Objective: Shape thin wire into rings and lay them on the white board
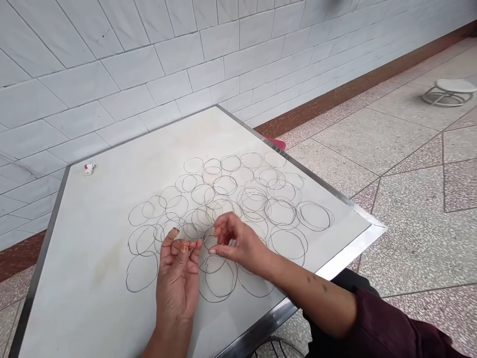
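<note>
Many thin wire rings (280,212) lie flat on the white table, spread out and partly overlapping. Just above them, my left hand (178,278) is palm up, its thumb and fingers closed on a thin wire (191,247). The wire curves up from my left fingertips toward my right hand (238,243). That hand hovers beside it, slightly blurred, with a gap between thumb and curled fingers; I see nothing gripped in it. A single wire ring (142,272) lies left of my left hand. My hands hide some of the rings beneath them.
The table has a metal edge (335,258) and stands by a white tiled wall (167,54). A small white and pink object (89,169) lies near its far left corner. On the floor to the right is a low white stool (450,91). Something red (275,143) shows behind the table.
</note>
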The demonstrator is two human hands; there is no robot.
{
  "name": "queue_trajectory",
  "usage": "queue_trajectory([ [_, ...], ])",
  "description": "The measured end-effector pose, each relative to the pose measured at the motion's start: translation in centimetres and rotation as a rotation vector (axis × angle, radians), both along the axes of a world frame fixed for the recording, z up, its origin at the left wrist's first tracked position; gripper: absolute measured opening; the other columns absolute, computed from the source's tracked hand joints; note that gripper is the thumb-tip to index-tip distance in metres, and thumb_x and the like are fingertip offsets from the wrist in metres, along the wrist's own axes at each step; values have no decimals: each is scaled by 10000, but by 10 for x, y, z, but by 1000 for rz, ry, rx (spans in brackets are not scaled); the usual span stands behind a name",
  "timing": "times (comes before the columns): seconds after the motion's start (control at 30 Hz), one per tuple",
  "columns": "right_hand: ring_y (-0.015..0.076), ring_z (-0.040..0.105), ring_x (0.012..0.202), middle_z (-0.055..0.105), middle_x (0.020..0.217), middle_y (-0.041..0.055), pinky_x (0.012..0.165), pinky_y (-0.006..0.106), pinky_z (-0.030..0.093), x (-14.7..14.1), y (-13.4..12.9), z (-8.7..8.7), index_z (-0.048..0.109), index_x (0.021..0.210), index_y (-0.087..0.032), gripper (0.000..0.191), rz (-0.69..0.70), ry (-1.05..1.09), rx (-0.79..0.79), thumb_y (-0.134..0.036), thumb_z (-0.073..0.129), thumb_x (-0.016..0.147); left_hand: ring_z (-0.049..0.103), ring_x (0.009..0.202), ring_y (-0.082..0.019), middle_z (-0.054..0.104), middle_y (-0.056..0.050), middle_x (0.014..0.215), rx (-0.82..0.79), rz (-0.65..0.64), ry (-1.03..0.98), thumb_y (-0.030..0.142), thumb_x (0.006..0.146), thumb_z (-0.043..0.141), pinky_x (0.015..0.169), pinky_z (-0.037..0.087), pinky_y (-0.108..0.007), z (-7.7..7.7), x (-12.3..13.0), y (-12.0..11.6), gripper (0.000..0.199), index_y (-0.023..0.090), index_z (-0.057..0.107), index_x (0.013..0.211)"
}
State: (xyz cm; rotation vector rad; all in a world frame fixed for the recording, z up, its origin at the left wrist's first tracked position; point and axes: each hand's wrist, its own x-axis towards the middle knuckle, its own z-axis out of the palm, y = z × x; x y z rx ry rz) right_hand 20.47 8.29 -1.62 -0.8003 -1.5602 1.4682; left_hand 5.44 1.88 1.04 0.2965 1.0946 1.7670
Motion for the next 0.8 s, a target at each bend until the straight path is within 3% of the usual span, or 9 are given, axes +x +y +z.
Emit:
queue_trajectory([
  [0.07,114,563,714,607,883,-4,647,272,480,-2,-1,1,563,996,-204,361,135,88,-156,-401,781,788,661,774,-103,627,69,741,23,-18,36,150,674,869,921,554,-286,1,1,0,465,243,687,1092],
  [0.2,114,574,726,592,778,-22,684,272,485,-1,0,3,588,901,-182,250,230,185,-271,-407,695,873,666,744,-106,628,73,727,67,-43,85,146,669,869,895,566,-281,2,3,-1,471,242,683,1091],
  [0.47,104,614,715,590,813,-46,632,237,491,-2,2,4,534,955,-205,400,200,341,-577,-412,815,759,639,748,-99,589,72,730,19,-21,85,163,645,888,877,574,-277,5,4,-1,483,250,690,1076],
  [0.8,103,610,765,642,901,4,660,221,488,2,2,9,605,847,-169,367,289,428,-757,-396,861,716,591,735,-87,585,67,728,9,-18,73,145,640,886,753,576,-213,5,4,-1,476,257,710,1067],
])
